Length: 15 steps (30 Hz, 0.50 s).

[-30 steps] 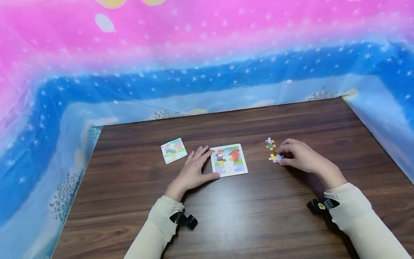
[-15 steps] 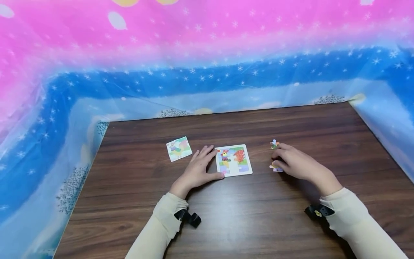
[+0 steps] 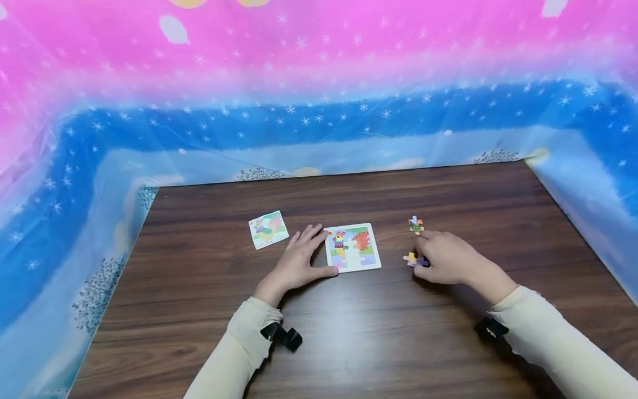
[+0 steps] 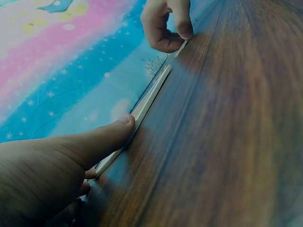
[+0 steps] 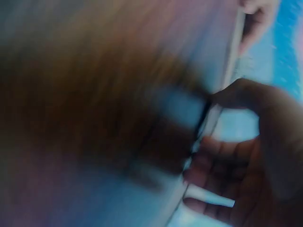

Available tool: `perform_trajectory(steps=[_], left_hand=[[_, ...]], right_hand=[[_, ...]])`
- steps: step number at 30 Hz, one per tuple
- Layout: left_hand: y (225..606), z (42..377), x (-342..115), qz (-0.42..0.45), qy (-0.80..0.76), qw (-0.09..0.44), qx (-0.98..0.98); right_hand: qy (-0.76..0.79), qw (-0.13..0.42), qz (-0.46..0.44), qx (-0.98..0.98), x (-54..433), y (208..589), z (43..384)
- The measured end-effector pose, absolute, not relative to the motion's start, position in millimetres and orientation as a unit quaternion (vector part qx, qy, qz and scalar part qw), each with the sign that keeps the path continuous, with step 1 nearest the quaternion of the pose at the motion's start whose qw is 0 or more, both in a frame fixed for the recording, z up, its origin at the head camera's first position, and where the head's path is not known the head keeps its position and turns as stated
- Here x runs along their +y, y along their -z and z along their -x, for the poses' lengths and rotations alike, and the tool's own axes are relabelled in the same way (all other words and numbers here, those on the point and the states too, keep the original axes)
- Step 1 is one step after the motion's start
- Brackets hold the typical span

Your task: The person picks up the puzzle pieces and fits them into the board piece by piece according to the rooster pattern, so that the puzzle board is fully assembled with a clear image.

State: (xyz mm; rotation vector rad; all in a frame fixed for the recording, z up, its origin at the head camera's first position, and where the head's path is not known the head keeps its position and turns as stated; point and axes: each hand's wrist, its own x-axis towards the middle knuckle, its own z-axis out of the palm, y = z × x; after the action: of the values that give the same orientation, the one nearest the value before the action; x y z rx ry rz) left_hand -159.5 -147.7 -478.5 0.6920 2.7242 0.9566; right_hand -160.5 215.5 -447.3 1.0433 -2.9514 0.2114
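A square puzzle board (image 3: 355, 260) with a rooster picture lies mid-table, a white gap down its middle. My left hand (image 3: 294, 263) rests at the board's left side, fingers spread fairly straight, its thumb touching the near edge. In the left wrist view that thumb (image 4: 106, 142) lies against the board's edge. To the right, my right hand (image 3: 451, 259) pinches a yellow-and-purple puzzle piece (image 3: 411, 259) at table level, covering part of it. Just beyond lies an orange-and-green puzzle piece (image 3: 416, 224). The right wrist view is blurred; my right hand (image 5: 255, 156) shows bent fingers there.
A small picture card (image 3: 269, 229) showing a rooster lies beyond my left hand. The brown wooden table (image 3: 359, 343) ends at the back against a pink and blue snowflake cloth (image 3: 319, 100). A black wrist strap is on each sleeve.
My right hand has shifted toward me and slightly left, and the yellow-and-purple piece has moved the same way. My left hand and the board have kept their places.
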Motion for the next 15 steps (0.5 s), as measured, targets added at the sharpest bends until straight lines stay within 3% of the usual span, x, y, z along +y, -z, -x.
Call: perform_trajectory(steps=[15], left_hand=[[479.4,158.3,-148.8,-0.230,-0.318,0.089,0.916]], right_hand=[[-0.067,0.022,-0.413,-0.908,123.2,443.8,173.0]])
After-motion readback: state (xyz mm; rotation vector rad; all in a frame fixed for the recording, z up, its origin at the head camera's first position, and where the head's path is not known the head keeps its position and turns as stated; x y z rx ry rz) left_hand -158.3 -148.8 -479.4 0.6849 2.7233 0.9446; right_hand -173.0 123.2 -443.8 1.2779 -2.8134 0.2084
